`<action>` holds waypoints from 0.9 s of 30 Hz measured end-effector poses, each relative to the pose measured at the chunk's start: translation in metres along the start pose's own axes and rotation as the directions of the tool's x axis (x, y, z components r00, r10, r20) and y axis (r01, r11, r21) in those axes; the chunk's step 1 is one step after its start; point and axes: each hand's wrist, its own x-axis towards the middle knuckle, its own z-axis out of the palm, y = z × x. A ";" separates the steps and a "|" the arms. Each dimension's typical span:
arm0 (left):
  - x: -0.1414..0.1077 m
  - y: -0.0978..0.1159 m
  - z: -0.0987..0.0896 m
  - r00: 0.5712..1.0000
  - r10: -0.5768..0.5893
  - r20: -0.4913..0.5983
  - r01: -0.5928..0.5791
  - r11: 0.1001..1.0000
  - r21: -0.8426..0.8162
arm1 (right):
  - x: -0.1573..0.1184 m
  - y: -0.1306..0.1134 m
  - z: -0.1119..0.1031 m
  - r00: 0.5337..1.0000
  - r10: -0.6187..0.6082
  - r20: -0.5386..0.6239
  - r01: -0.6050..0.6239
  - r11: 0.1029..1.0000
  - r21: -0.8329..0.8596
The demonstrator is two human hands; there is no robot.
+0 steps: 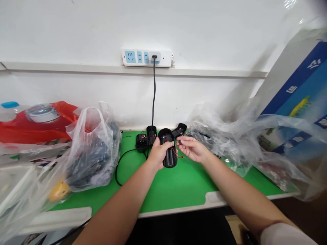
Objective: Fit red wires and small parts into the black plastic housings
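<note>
My left hand (158, 152) grips a black plastic housing (170, 158), long and hollow, with thin red wires (176, 152) running from it. To its right, the fingers of my right hand (191, 148) are pinched together around a tiny dark part, too small to name, close to the housing's edge. Just behind my left hand, more black hollow pieces (141, 142) with wires lie on the green mat. Another black curved piece (181, 128) rests behind the housing, near the wall.
A white power strip (163, 61) on the wall has a black cord (154, 92) hanging from it. Filled plastic bags (89, 160) crowd the left side, beside a red bag (22, 127). Clear plastic wrapping (230, 136) and a big blue-and-white box (301, 85) stand at right.
</note>
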 end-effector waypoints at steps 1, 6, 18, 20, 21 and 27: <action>0.000 0.000 0.000 1.000 0.000 -0.002 0.000 1.000 0.001 | -0.001 0.001 -0.002 1.000 0.000 -0.008 0.001 1.000 0.019; 0.000 0.000 0.002 1.000 -0.001 -0.004 0.001 1.000 0.010 | -0.002 -0.001 -0.001 0.999 0.018 -0.034 -0.017 1.000 0.023; -0.002 0.000 0.005 0.999 0.030 -0.031 -0.029 0.999 0.041 | -0.005 0.005 0.000 0.997 -0.072 -0.032 0.072 0.997 -0.029; -0.002 0.000 0.006 0.999 0.025 -0.032 -0.024 0.999 0.041 | -0.004 0.008 0.002 0.989 -0.144 -0.034 0.138 0.981 -0.135; -0.002 -0.001 0.006 0.999 0.015 -0.029 -0.014 0.999 0.041 | -0.004 0.009 0.003 0.981 -0.193 -0.035 0.181 0.960 -0.215; -0.002 -0.006 0.009 0.996 0.084 -0.038 -0.082 0.996 0.041 | -0.006 0.012 0.010 0.864 -0.499 0.065 0.417 0.638 -0.647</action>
